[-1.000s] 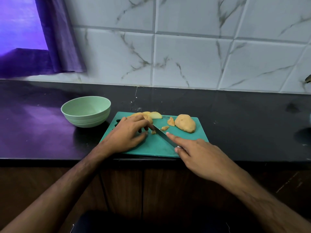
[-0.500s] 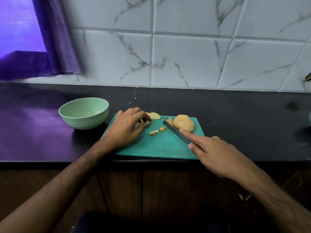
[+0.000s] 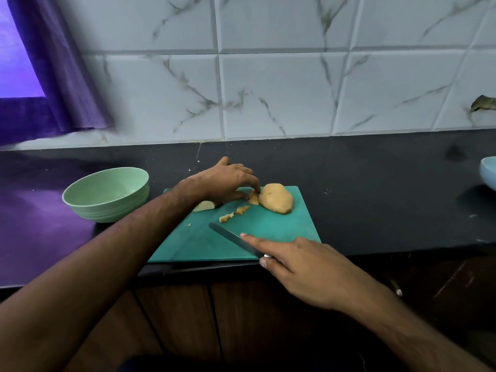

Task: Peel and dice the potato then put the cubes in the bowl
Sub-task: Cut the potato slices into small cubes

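Purple curtain, marble-veined wall tiles, pale blue bowl at right edge

Black counter: green bowl, teal cutting board, pale bowl.

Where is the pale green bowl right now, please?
The pale green bowl sits on the black counter, just left of the teal cutting board.

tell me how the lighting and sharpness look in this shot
Head view: dim overall, with a purple cast from the curtain spilling onto the counter at left; wide-angle bending shows in the tile lines; the left hand is slightly soft, while the knife and potato read clearly.
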Motion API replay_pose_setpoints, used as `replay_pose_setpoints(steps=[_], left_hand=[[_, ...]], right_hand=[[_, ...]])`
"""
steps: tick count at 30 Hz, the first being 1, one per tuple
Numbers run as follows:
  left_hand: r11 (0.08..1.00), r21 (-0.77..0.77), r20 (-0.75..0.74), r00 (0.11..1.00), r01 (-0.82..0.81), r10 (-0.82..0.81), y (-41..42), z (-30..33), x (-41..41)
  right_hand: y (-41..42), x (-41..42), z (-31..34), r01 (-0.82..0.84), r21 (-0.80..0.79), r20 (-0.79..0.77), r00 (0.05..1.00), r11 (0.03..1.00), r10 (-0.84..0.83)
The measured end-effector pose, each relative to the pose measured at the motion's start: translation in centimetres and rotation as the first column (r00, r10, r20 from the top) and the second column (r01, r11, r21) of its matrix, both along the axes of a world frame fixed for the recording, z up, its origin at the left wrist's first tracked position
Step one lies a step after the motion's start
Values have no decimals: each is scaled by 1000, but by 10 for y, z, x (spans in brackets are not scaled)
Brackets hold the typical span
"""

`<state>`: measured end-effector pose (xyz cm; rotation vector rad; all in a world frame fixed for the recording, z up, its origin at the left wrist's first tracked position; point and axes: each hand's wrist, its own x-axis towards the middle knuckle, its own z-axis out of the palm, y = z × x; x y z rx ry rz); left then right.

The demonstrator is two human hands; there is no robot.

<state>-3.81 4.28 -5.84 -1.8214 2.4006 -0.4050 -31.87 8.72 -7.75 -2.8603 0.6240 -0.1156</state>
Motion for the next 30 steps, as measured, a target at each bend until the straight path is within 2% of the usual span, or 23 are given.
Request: replay_pose_setpoints(steps=[3,5,9,12,14,17,21,27,30], left_hand=[[998,-48,45,998,41,-39,0,0,6],[996,-75,24,999,45,-43,2,2,8],[995,-97,-72,997,27,-35,8,5,10],[976,-215,-131,990,28,-57,18,10,12],[963,-267,-246,969,-40,-28,29,16,13],[953,-248,-431,901,-172,51,52,19,16],[960,-162,-556,825,-227,101,85,1,14],[965,-113,-617,778,-236,118,107,-31,-5],[956,-105,-589,792,-275,163,112,-34,-1]], right_hand=[[-3,3,2,0,5,-6,1000,1000,1],[-5,6,1,-2,12,-8,1000,1000,2],[-11,9,2,12,20,-25,1000,1000,-11],[-16,7,5,39,27,-31,999,999,-38],[-22,8,9,61,27,-46,997,998,-59],[-33,11,14,88,29,-77,993,996,-85],[-49,16,17,151,-26,-121,981,988,-153],[-51,19,20,231,-62,-95,967,971,-236],[-51,15,21,260,-54,-51,964,964,-263]])
